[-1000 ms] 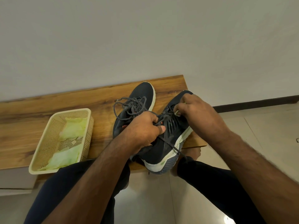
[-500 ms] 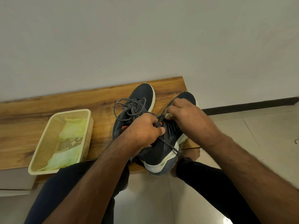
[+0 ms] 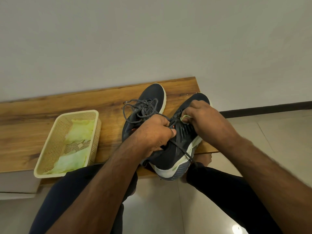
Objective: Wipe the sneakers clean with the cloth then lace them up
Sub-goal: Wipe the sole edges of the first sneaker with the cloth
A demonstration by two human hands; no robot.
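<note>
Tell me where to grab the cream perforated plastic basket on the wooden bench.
Likely best by the right long rim of the cream perforated plastic basket, coming from above. That rim is bare and faces open wooden bench, while pale green cloths fill the inside and the near end overhangs by the person's knee.

Two dark sneakers with pale soles: the right sneaker [image 3: 179,149] is tilted, its lace [image 3: 184,152] hanging loose; the left sneaker [image 3: 152,97] lies flat, laces tangled. Green cloth [image 3: 72,159] lies crumpled.
</note>
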